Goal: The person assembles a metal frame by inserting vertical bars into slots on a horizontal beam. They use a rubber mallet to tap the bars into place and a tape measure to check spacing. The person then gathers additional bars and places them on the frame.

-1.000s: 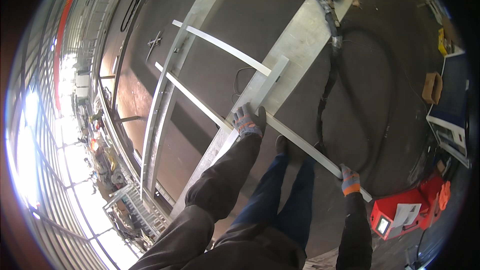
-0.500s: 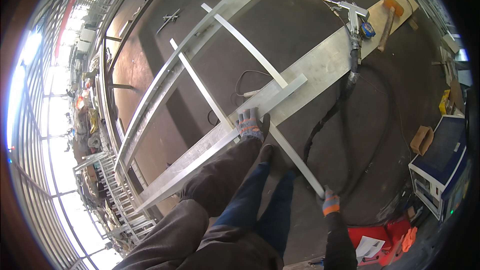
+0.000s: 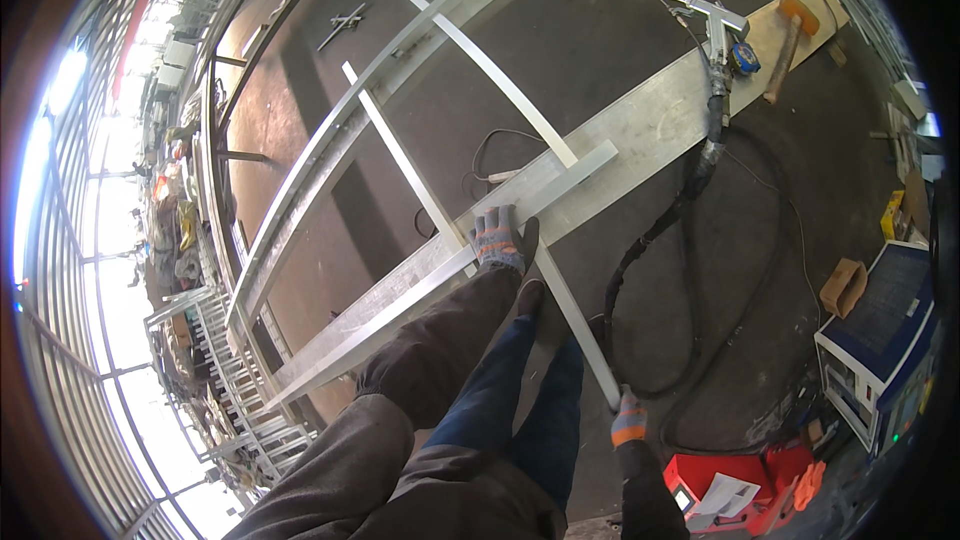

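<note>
My left hand (image 3: 497,238), in a grey glove with an orange band, lies with fingers stretched out over a long silvery metal bar (image 3: 560,190). That bar rests on a wide metal plank (image 3: 640,125). At lower right my right hand (image 3: 629,416), gloved alike, is closed round the near end of a straight metal bar (image 3: 580,325). This bar slants up to the plank beside my left hand; its far end is partly hidden there. Two thinner metal bars, one left (image 3: 405,160) and one right (image 3: 510,90), span from the plank to a curved metal beam (image 3: 300,180).
On the plank's far right lie a welding torch (image 3: 715,35), a blue tape measure (image 3: 744,58) and an orange-headed mallet (image 3: 790,40). The torch's black cable (image 3: 650,235) loops over the dark surface. A blue-white machine (image 3: 875,325) and a red case (image 3: 735,485) stand at right.
My right hand has swung left and slightly nearer with the bar's end, so the bar slants more steeply. My left hand stays on the long bar. The view has shifted slightly.
</note>
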